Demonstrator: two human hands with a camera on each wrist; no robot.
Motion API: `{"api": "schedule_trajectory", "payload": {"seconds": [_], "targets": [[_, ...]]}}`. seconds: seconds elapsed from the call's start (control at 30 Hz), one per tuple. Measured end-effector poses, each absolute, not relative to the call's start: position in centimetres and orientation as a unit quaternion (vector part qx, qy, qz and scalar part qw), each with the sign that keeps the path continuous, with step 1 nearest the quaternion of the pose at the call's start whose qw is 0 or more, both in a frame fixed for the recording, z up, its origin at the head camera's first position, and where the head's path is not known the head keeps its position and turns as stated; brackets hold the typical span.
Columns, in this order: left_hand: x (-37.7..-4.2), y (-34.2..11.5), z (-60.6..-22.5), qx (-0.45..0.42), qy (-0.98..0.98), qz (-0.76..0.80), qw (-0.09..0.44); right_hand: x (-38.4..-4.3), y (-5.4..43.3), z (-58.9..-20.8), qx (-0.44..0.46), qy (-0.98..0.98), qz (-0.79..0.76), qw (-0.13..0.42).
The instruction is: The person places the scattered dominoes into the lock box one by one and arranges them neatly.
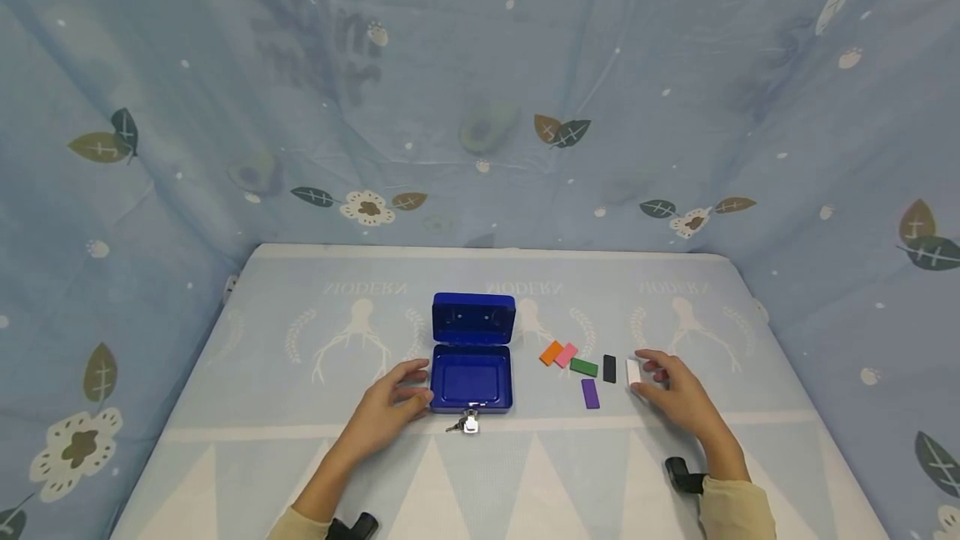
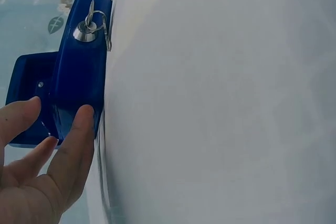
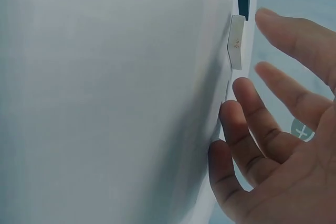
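Observation:
A blue metal cash box (image 1: 471, 379) stands with its lid (image 1: 474, 319) raised and its inside showing bare. Keys (image 1: 455, 424) hang from the lock on its front; the left wrist view shows them in the lock (image 2: 85, 31). My left hand (image 1: 388, 408) is at the box's left side, fingertips right at its wall and thumb apart from the fingers. My right hand (image 1: 675, 392) is spread beside a small white block (image 1: 633, 372), with thumb and forefinger on either side of it. In the right wrist view the white block (image 3: 236, 43) lies just off the fingertips, ungripped.
Between box and right hand lie small flat blocks: orange (image 1: 551, 352), pink (image 1: 566, 355), green (image 1: 584, 367), black (image 1: 610, 369) and purple (image 1: 590, 394). Orange and pink overlap. A patterned cloth (image 1: 262, 407) covers the table, and a blue curtain (image 1: 480, 90) hangs behind and at both sides.

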State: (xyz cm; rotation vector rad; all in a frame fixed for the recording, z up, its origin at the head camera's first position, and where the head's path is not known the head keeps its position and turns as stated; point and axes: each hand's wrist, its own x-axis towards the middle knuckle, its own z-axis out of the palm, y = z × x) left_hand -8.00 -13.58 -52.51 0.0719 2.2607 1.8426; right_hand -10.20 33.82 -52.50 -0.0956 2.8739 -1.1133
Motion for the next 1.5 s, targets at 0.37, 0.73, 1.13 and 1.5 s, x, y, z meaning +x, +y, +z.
{"api": "schedule_trajectory", "payload": {"seconds": [0.37, 0.73, 1.13, 1.5], "targets": [[-8.17, -13.48, -52.30, 0.019, 0.733, 0.665, 0.138, -10.60, 34.11, -52.82, -0.049, 0.930, -0.362, 0.036], [-8.30, -13.62, -52.61, 0.014, 0.708, 0.689, 0.153, -10.44, 33.88, -52.48, -0.057, 0.927, -0.368, 0.035], [-8.35, -13.64, -52.56, -0.002, 0.696, 0.699, 0.166, -10.54, 33.83, -52.81, -0.048, 0.932, -0.358, 0.037], [-8.36, -13.70, -52.59, 0.002, 0.698, 0.697, 0.166, -10.63, 33.90, -52.88, -0.054, 0.930, -0.362, 0.034]]}}
